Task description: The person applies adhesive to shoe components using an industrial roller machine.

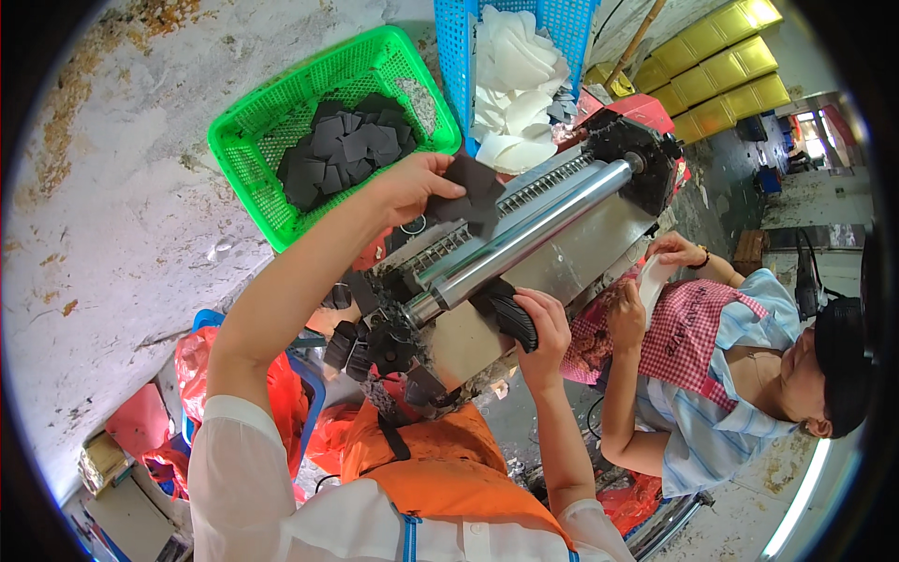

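A machine with a shiny metal roller and coiled springs stands in front of me. On its far side my left hand is closed on thin black sheet pieces, held up beside the springs. On the near side, my right hand grips a fanned stack of black pieces over the flat metal bed, close to the roller. Its fingers wrap round the stack's right end. Beyond my left hand, a green plastic basket holds a heap of similar black pieces.
A blue basket with white curved pieces stands behind the machine. At the right, a co-worker in a checked apron holds a white piece. Red plastic bags lie at lower left. Yellow boxes are stacked far right.
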Demonstrator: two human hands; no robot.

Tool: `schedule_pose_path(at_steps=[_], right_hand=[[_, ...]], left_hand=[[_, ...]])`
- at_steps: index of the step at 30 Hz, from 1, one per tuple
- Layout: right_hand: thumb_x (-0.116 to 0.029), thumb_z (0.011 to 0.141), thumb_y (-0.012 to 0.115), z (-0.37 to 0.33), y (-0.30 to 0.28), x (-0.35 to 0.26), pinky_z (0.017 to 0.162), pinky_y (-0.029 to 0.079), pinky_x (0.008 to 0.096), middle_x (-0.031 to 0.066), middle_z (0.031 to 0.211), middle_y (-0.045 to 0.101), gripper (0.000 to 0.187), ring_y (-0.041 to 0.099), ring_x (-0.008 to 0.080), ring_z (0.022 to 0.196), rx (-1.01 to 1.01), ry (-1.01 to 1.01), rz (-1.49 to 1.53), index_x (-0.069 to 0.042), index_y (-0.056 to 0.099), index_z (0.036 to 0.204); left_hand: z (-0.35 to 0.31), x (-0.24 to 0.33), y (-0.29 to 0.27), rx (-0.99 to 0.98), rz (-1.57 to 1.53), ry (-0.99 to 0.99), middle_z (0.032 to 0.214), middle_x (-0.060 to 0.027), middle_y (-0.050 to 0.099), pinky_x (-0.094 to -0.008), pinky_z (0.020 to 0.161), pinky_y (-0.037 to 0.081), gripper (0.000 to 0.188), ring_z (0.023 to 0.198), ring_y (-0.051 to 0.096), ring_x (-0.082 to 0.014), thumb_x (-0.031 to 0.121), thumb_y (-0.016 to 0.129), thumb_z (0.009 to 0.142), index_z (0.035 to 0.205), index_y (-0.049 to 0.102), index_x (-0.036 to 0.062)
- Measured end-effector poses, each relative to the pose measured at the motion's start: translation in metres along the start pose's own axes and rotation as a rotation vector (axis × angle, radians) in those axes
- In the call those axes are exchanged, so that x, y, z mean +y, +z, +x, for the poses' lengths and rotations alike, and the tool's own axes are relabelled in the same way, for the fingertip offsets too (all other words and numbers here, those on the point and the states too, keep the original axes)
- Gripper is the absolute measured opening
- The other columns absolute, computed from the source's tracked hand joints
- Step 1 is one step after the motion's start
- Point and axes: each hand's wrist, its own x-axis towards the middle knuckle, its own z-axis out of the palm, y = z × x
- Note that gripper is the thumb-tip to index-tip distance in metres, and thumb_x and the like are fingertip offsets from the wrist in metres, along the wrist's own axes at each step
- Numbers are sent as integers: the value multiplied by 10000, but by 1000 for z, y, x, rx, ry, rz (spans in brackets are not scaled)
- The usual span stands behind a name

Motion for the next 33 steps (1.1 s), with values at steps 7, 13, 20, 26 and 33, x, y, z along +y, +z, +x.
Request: schedule_pose_path(at_steps=[7,13,20,26,33], right_hand=[[84,647,679,3,-14,-12,837,506,357,132,1041,654,419,632,339,943,-282,375,33,-61,667,1039],[121,587,704,2,-12,-4,865,497,350,137,1037,644,479,626,299,972,87,271,406,-57,666,1031],[109,572,720,-1,-5,0,866,498,364,125,1058,639,492,613,316,978,-79,41,-27,-52,666,1034],[126,620,674,0,-8,2,857,501,333,128,1041,635,426,625,289,969,104,245,583,-35,661,1014],[116,626,673,-7,-8,5,799,483,313,111,989,620,445,624,274,893,-145,167,256,-46,646,1040]], left_hand=[[3,-25,-7,-140,149,-215,1069,-82,669,-324,858,542,413,979,660,-180,-74,682,795,1188,586,7],[2,-1,-21,-38,68,-103,1057,-61,673,-310,820,557,440,948,664,-167,-79,689,781,1200,593,19],[5,-23,-8,28,360,-213,987,2,676,-281,794,472,357,901,642,-132,-35,706,778,1121,655,50],[5,-12,-25,54,135,-82,1055,-70,672,-307,862,538,390,941,665,-162,-55,674,807,1185,595,-3],[7,-24,-23,-163,157,-260,1130,-68,671,-298,863,550,434,974,673,-151,-45,684,818,1234,572,1]])
